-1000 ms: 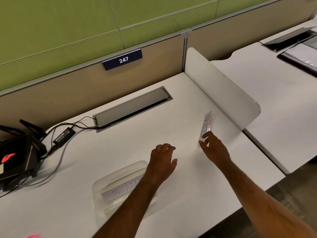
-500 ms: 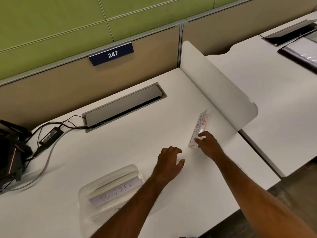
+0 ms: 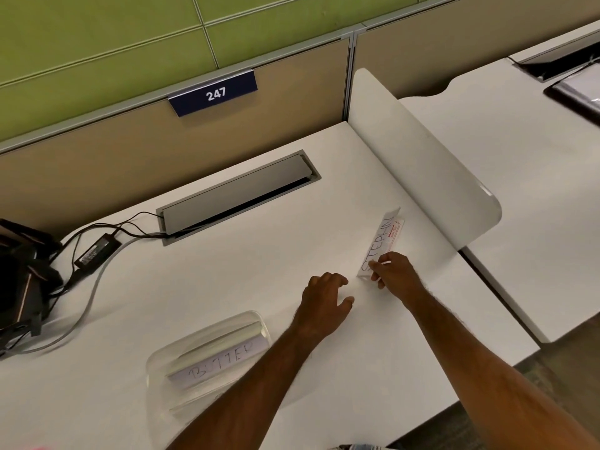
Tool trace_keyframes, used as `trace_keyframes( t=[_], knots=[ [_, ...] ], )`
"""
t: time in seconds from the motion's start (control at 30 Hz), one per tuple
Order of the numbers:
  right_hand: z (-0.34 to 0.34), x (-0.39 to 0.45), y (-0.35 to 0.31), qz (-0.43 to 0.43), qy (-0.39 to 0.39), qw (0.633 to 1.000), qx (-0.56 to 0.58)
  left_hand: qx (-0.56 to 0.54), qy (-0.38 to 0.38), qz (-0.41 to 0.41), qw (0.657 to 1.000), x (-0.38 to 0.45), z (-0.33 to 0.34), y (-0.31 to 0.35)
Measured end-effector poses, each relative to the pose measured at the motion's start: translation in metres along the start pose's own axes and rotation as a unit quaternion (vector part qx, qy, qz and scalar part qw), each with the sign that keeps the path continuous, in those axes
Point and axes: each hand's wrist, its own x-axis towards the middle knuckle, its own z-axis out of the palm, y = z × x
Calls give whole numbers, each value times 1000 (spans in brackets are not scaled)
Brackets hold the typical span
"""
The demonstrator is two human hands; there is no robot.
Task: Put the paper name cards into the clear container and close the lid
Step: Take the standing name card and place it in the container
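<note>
A clear container (image 3: 181,355) lies on the white desk at the front left, with a folded paper name card (image 3: 220,358) reading "BITTER" inside it. My left forearm crosses its right end. A second name card (image 3: 381,238), hand-lettered in blue, stands on the desk near the white divider. My right hand (image 3: 394,271) pinches the near end of that card between thumb and fingers. My left hand (image 3: 326,300) hovers just left of it, fingers curled and apart, holding nothing. I cannot see a separate lid.
A white divider panel (image 3: 422,164) rises along the desk's right side. A grey cable hatch (image 3: 237,196) sits at the back. A black power adapter (image 3: 97,250) with cables and dark equipment (image 3: 22,274) occupy the left. The desk edge (image 3: 480,381) runs front right.
My right hand has closed its fingers on the near end of the standing card. My left hand stays beside it. The view has shifted slightly.
</note>
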Motion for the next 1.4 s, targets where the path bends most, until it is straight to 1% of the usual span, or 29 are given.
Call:
trace_keyframes(
  t=[0.17, 0.33, 0.4, 0.57, 0.83, 1.07, 1.23, 1.4],
  knots=[
    [7, -17, -14, -14, -26, 999, 36, -13, 11, -35, 999, 4, -9, -4],
    [18, -47, -32, -44, -92, 992, 75, -56, 11, -82, 995, 6, -20, -9],
    [24, -59, -37, -52, -115, 988, 87, -50, 21, -76, 996, 6, -26, -10],
    [39, -82, -47, -81, -140, 979, 121, -28, 60, -38, 997, 0, -41, -13],
    [54, -111, -52, -104, -194, 957, 190, -64, 134, -15, 989, -21, -65, -23],
    [65, -129, -55, -126, -200, 958, 159, -40, 186, 26, 981, -47, -83, -32],
    [65, -131, -56, -149, -220, 962, 68, -31, 192, 40, 980, -64, -102, -46],
    [62, -136, -56, -208, -217, 954, -9, -11, 186, 27, 982, -87, -120, -73]
  ],
)
